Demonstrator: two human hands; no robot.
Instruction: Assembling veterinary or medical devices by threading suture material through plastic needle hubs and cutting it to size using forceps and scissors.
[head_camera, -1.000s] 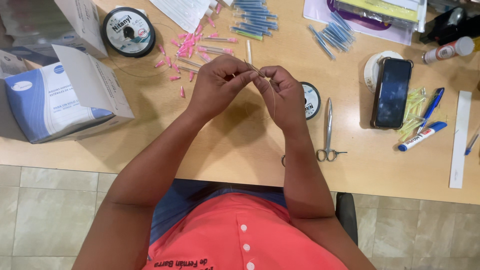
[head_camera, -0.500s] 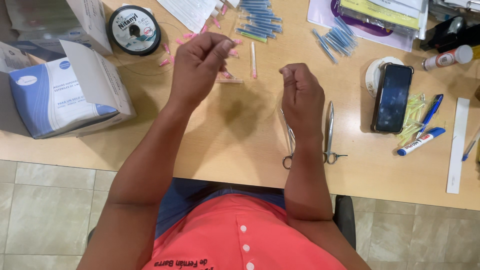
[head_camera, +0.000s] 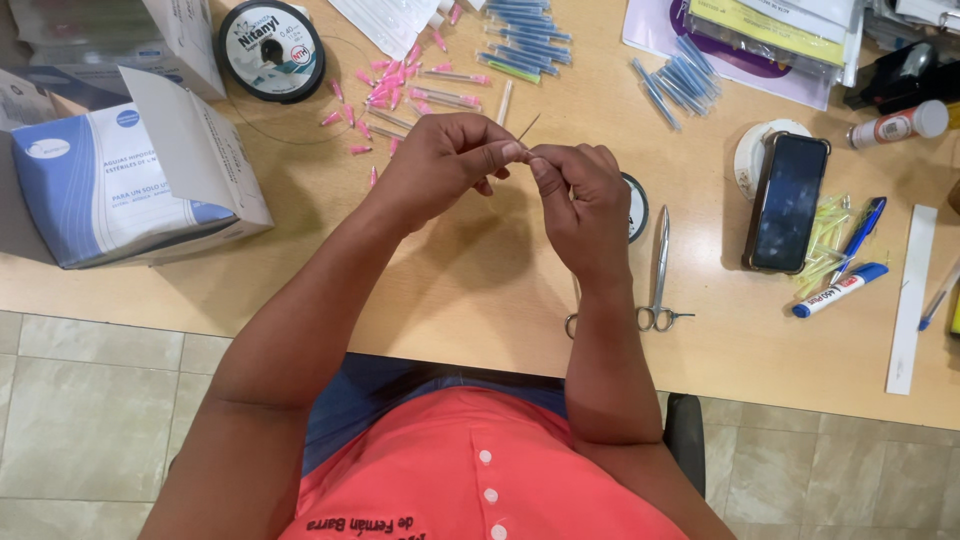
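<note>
While both hands meet over the middle of the wooden table (head_camera: 480, 300), the left hand (head_camera: 445, 160) and the right hand (head_camera: 580, 195) pinch a thin needle (head_camera: 527, 128) between thumb and fingertips, fingers closed tight on it, its free end slanting up and away from the knuckles. Whether a thread runs through the grip cannot be told. Just beyond the left hand lies a scatter of pink needle caps (head_camera: 385, 95), and further back a row of blue capped needles (head_camera: 525, 35). A black spool of line (head_camera: 271, 50) sits at the upper left, beside an open blue and white box (head_camera: 110, 185). Steel scissors (head_camera: 655, 270) lie just right of the right wrist. A dark phone (head_camera: 786, 202) rests further right, with a blue marker (head_camera: 838, 290) near it
</note>
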